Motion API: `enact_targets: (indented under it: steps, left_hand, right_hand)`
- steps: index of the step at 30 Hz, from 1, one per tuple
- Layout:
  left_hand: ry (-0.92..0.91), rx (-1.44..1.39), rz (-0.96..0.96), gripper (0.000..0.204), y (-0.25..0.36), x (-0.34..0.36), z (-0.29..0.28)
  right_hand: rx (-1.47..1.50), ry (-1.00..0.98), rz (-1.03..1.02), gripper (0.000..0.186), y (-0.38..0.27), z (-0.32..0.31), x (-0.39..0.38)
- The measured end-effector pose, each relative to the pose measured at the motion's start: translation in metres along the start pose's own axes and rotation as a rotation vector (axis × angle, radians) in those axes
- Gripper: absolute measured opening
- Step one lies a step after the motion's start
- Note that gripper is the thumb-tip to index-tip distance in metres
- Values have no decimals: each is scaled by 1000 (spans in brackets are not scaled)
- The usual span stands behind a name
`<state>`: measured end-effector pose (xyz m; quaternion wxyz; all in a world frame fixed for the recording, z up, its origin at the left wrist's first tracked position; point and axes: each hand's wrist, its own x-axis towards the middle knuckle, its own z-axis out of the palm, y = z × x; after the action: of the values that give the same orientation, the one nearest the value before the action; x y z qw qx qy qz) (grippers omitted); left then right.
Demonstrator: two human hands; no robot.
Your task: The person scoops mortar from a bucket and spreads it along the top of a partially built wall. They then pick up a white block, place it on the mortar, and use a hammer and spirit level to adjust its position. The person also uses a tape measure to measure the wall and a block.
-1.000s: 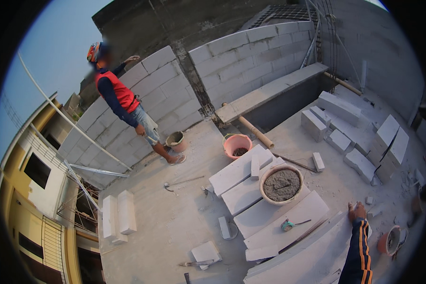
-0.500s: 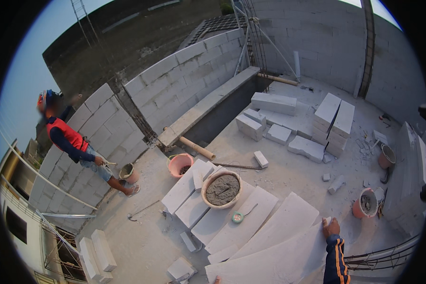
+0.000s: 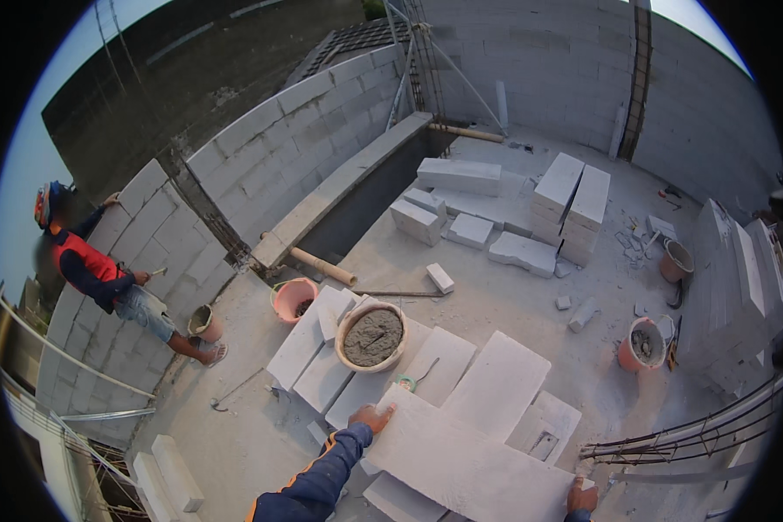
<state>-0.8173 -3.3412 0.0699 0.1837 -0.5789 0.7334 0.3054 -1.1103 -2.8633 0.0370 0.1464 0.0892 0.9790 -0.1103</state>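
Note:
A long white concrete block (image 3: 470, 457) lies across the front, its near-left end gripped by my left hand (image 3: 372, 418). At its other end, my right hand (image 3: 583, 495) is closed round the corner, close to the lower edge of the picture. Beneath and beyond this block are more white blocks (image 3: 499, 378), laid flat. Just past my left hand, a green tape measure (image 3: 406, 382) is partly covered by the block's end. A round tub (image 3: 346, 355) of grey mortar (image 3: 374, 337) stands on the blocks farther off.
A person (image 3: 96, 265) in a red vest stands at the block wall on the left. Several pinkish buckets stand about, one (image 3: 294, 301) beside the mortar tub, another (image 3: 642, 348) at right. Bent rebar (image 3: 670, 448) juts in from the right. A rectangular floor opening (image 3: 365, 204) lies beyond.
The long block has swung round, its left end now over the tape measure. My left hand and forearm have come fully into view; my right hand has moved nearer the lower edge.

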Motion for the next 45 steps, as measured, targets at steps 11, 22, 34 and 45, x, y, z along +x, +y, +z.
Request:
enact_targets:
  steps: [11, 22, 34, 45]
  left_hand:
    - [449, -116, 292, 84, -2, 57, -2]
    - [481, 399, 830, 80, 80, -90, 134]
    - [574, 377, 916, 75, 83, -82, 140]
    - [487, 588, 674, 72, 114, -132, 123]
  right_hand:
    - [250, 120, -280, 49, -45, 6, 6]
    - [1103, -170, 546, 53, 120, 150, -144]
    - [476, -491, 603, 55, 180, 275, -225]
    - [956, -79, 440, 27, 261, 63, -290]
